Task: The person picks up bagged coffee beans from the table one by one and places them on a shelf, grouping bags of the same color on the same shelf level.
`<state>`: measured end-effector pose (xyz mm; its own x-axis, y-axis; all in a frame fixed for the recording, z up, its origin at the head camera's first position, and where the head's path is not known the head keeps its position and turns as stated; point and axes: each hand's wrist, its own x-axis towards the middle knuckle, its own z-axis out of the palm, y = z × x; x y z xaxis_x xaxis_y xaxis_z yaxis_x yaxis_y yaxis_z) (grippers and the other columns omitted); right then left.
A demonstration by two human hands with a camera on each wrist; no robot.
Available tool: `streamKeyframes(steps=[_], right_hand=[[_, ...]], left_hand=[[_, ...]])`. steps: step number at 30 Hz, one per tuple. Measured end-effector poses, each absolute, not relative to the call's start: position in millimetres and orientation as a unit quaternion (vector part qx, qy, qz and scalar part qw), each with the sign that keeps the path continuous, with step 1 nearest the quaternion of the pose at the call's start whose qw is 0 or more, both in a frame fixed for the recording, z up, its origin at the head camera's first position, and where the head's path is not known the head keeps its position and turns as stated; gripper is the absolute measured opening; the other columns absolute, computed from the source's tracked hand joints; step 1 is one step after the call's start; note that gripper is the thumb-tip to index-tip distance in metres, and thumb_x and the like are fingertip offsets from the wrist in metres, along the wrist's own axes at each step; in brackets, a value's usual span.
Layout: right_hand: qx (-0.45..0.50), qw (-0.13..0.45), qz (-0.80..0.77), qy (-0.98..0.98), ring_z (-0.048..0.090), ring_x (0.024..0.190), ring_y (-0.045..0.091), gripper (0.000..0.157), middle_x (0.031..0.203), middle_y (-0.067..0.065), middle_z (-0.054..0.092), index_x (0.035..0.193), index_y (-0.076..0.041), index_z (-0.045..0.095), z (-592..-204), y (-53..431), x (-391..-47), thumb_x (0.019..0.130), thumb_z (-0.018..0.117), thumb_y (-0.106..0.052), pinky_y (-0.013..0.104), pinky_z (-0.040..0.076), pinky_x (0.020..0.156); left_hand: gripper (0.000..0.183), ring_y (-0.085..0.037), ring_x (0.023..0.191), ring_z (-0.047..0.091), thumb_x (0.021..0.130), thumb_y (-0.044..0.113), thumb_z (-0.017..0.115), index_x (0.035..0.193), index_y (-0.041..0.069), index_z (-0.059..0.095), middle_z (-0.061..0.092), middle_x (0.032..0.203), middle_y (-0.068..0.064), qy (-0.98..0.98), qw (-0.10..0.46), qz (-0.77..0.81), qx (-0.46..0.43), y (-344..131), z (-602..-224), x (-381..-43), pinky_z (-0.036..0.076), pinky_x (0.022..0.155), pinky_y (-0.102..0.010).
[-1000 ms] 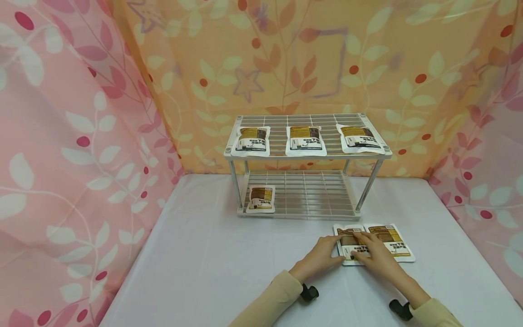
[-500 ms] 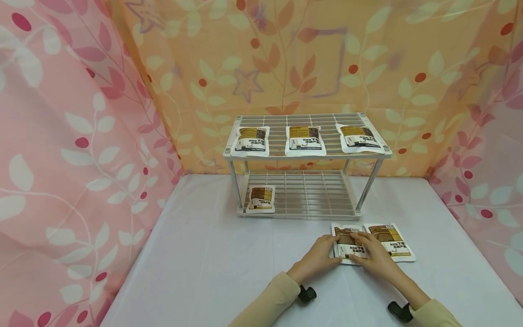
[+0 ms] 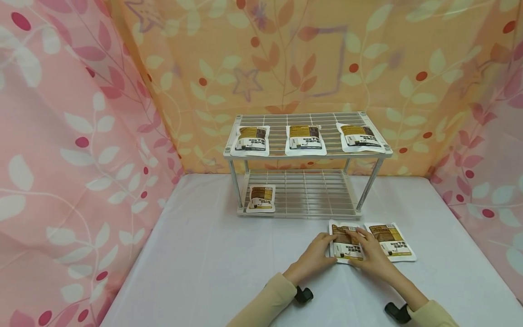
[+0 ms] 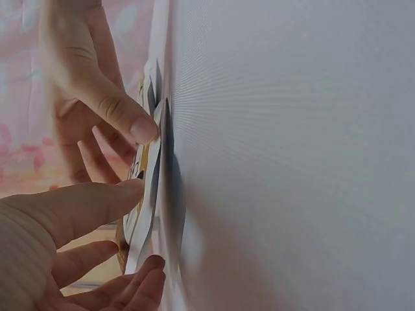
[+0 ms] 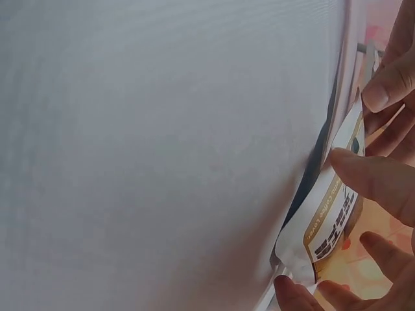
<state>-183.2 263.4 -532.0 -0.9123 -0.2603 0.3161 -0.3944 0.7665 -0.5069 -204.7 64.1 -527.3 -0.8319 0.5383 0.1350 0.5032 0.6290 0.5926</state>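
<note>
In the head view, both hands hold a white, brown and gold coffee pouch (image 3: 347, 249) low over the table's right front. My left hand (image 3: 313, 258) grips its left edge, and my right hand (image 3: 375, 258) has its right side. Seen from the left wrist, the left thumb (image 4: 123, 197) lies on the printed face with fingertips at the edge. The right wrist view shows the lettering "Coffee Lover" on this pouch (image 5: 331, 220), with the right thumb (image 5: 350, 167) against its border. A second coffee pouch (image 3: 393, 243) lies flat just right of it, partly behind the right hand.
Behind the hands stands a two-tier wire rack (image 3: 310, 206). Its top shelf bears a left pouch (image 3: 251, 141), a middle pouch (image 3: 305, 141) and a right pouch (image 3: 360, 138). One more pouch (image 3: 261, 199) lies at the lower shelf's left end. Patterned curtains (image 3: 286, 54) enclose the table.
Both hands have shifted slightly left with the pouch, widening the gap to the second pouch. The pouches on the rack have stayed in place.
</note>
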Motion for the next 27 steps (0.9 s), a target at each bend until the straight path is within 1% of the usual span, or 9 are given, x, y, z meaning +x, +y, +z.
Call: streamKeyframes(steps=[2,9,11,13,17,20,21,24,27], right_hand=[[0.173,0.114,0.302,-0.931,0.035,0.116,0.057,0.081,0.132,0.034,0.035,0.13,-0.003,0.049,-532,262,-183,0.058,0.085,-0.008,0.073,0.033,0.083],[0.159,0.113,0.324,-0.926,0.034,0.117,0.056,0.083,0.134,0.036,0.029,0.131,-0.002,0.047,-532,254,-186,0.058,0.085,-0.005,0.064,0.043,0.081],[0.154,0.11,0.332,-0.924,0.033,0.117,0.056,0.083,0.136,0.036,0.026,0.132,-0.002,0.046,-531,252,-186,0.058,0.084,-0.004,0.064,0.044,0.081],[0.151,0.11,0.341,-0.921,0.034,0.115,0.058,0.085,0.137,0.036,0.023,0.133,-0.003,0.045,-531,249,-188,0.058,0.084,-0.002,0.062,0.046,0.077],[0.153,0.125,0.337,-0.921,0.03,0.118,0.061,0.09,0.139,0.038,0.017,0.133,-0.004,0.043,-531,244,-192,0.054,0.086,-0.002,0.068,0.042,0.078],[0.162,0.139,0.323,-0.922,0.022,0.122,0.061,0.092,0.139,0.039,0.016,0.132,-0.005,0.044,-531,240,-195,0.051,0.088,-0.002,0.074,0.034,0.082],[0.166,0.141,0.321,-0.922,0.021,0.123,0.061,0.092,0.14,0.038,0.016,0.131,-0.005,0.045,-531,239,-195,0.05,0.088,-0.002,0.075,0.033,0.082],[0.175,0.138,0.319,-0.921,0.022,0.123,0.059,0.088,0.14,0.037,0.018,0.131,-0.005,0.046,-531,236,-196,0.052,0.087,-0.001,0.074,0.034,0.082],[0.185,0.135,0.321,-0.919,0.025,0.122,0.059,0.082,0.14,0.037,0.021,0.129,-0.004,0.049,-532,233,-198,0.055,0.085,-0.001,0.072,0.036,0.081]], left_hand=[[0.061,-0.015,0.121,0.048,0.079,0.017,0.072,0.135,0.01,0.048,0.049,0.132,-0.008,0.902,0.031,0.327,0.282,63,-527,-205,0.04,0.099,-0.023],[0.062,-0.021,0.124,0.046,0.079,0.017,0.072,0.135,0.01,0.048,0.044,0.137,-0.011,0.904,0.034,0.334,0.265,58,-524,-208,0.042,0.099,-0.027],[0.063,-0.021,0.124,0.046,0.079,0.016,0.073,0.136,0.01,0.047,0.043,0.138,-0.011,0.905,0.034,0.335,0.261,57,-523,-208,0.042,0.099,-0.026],[0.064,-0.021,0.123,0.047,0.078,0.014,0.073,0.136,0.009,0.047,0.043,0.138,-0.012,0.902,0.031,0.343,0.259,55,-523,-209,0.043,0.097,-0.026],[0.067,-0.025,0.123,0.046,0.076,0.011,0.074,0.136,0.008,0.046,0.042,0.139,-0.013,0.898,0.026,0.359,0.252,51,-524,-210,0.044,0.096,-0.026],[0.071,-0.028,0.126,0.044,0.074,0.01,0.076,0.138,0.008,0.044,0.039,0.141,-0.014,0.895,0.025,0.371,0.246,47,-524,-211,0.043,0.097,-0.028],[0.072,-0.028,0.126,0.043,0.074,0.009,0.076,0.138,0.008,0.043,0.039,0.142,-0.014,0.893,0.026,0.377,0.243,46,-524,-212,0.043,0.098,-0.029],[0.075,-0.027,0.128,0.042,0.072,0.009,0.078,0.139,0.008,0.042,0.038,0.143,-0.014,0.892,0.025,0.385,0.235,42,-524,-214,0.042,0.099,-0.03],[0.076,-0.028,0.129,0.041,0.072,0.008,0.078,0.139,0.008,0.043,0.038,0.143,-0.014,0.892,0.025,0.391,0.226,38,-522,-215,0.041,0.101,-0.032]])
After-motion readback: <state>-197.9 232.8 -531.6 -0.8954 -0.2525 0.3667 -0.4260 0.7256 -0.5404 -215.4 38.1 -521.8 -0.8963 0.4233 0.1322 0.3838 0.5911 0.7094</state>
